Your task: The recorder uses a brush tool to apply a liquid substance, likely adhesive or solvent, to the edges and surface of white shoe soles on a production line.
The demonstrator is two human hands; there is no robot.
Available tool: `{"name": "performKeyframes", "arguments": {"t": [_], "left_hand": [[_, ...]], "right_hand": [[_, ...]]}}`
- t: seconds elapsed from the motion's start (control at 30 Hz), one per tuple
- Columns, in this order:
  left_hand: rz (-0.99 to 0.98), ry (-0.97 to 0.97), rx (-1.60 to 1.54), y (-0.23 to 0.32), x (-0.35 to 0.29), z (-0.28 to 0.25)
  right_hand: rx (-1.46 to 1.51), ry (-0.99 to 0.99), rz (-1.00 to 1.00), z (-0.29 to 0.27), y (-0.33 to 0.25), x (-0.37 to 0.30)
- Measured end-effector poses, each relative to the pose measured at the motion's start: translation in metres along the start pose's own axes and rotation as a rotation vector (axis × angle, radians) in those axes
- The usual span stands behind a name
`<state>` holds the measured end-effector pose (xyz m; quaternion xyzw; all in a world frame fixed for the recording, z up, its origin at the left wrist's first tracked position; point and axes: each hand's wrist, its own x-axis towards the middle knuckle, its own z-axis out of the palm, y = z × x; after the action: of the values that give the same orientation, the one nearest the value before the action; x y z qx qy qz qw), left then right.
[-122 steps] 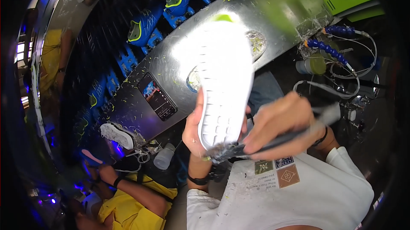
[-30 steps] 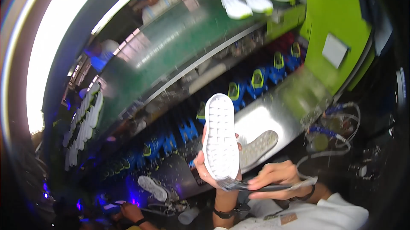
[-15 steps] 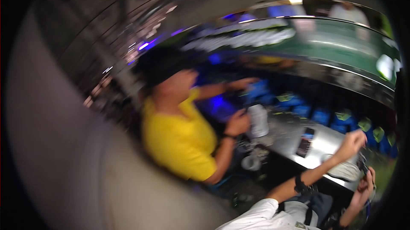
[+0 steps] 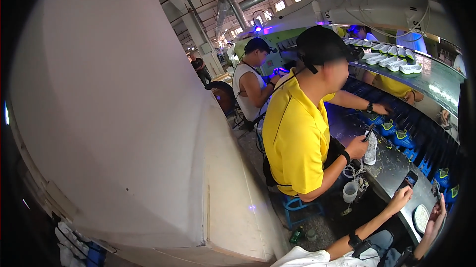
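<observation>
My left hand (image 4: 401, 198) is at the lower right, its fingers closed beside a dark phone (image 4: 409, 179) on the metal bench. Whatever it may pinch is too small to name. Close to the right rim, my right hand (image 4: 436, 217) is curled with its fingers upward. A small dark object (image 4: 435, 189) shows at its fingertips, too unclear to name. Between my hands, a white shoe sole (image 4: 421, 218) lies on the bench edge.
A co-worker in a yellow shirt (image 4: 295, 138) sits to the left, with a dark tool at a white sole (image 4: 370, 149). Blue shoe uppers (image 4: 403, 139) line the far side of the bench (image 4: 384, 172). Above it, a shelf (image 4: 441, 91) carries several white soles. A large pale panel (image 4: 114, 118) fills the left.
The view has swung left and steadied, so the pale panel and a second seated co-worker now show. My left hand has come down toward the phone.
</observation>
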<state>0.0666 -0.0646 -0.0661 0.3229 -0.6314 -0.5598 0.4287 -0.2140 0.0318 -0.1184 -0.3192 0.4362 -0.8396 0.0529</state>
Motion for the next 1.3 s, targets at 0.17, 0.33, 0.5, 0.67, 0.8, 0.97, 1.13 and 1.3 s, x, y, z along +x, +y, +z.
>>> {"name": "performKeyframes", "arguments": {"t": [0.17, 0.33, 0.5, 0.67, 0.8, 0.97, 1.13, 1.3], "left_hand": [[0.059, 0.275, 0.291, 0.000, -0.013, 0.005], [0.049, 0.140, 0.474, 0.002, -0.007, -0.007], [0.014, 0.030, 0.325, -0.010, 0.034, -0.042], [0.050, -0.045, 0.475, -0.052, 0.086, -0.026], [0.012, -0.163, 0.562, -0.056, 0.099, -0.006], [-0.031, -0.142, 0.852, -0.063, 0.099, -0.009], [0.144, -0.031, 0.493, -0.029, 0.119, -0.018], [0.611, 0.047, 0.681, 0.113, 0.214, -0.028]], "right_hand": [[0.338, -0.043, 0.559, -0.037, 0.006, -0.015], [0.274, 0.064, 0.716, -0.048, -0.069, -0.057], [0.302, 0.230, 0.722, 0.011, -0.129, -0.071], [0.319, 0.413, 0.763, -0.017, -0.142, -0.077], [0.342, 0.461, 0.791, -0.033, -0.137, -0.074], [0.359, 0.470, 0.843, -0.039, -0.123, -0.068], [0.398, 0.495, 0.848, -0.053, -0.119, -0.066], [0.344, 0.485, 0.805, -0.057, -0.117, -0.049]]}}
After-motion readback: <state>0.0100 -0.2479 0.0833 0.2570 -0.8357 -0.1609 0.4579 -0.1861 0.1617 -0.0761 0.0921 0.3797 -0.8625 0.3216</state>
